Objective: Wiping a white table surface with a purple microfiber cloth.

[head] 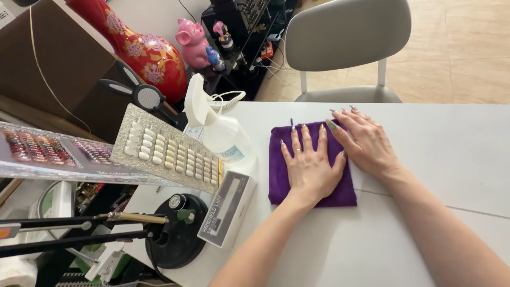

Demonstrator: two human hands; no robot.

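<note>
A folded purple towel (311, 159) lies flat on the white table (425, 212), near its far edge and just right of a clear spray bottle (220, 130). It looks soft, light and limp, a cloth that would sag and unfold if lifted by one corner, so the folded edges or two corners together seem the surest places to take hold; on the smooth tabletop it may also slide under a push. The left hand (308, 165) rests palm down on the middle of the towel, fingers spread and flat, gripping nothing. The right hand (366, 146) lies beside it, partly on the towel's right edge and partly on the bare table, also open and flat, its thumb close to the left hand's little finger; both hands wear long pointed nails. Left of the bottle, boards of nail colour samples (170, 151) stand tilted, with a small grey box (228, 207) below them. Beyond the table stands a grey chair (348, 37), and further left a red vase (143, 50) and a pink pig figure (194, 42).
</note>
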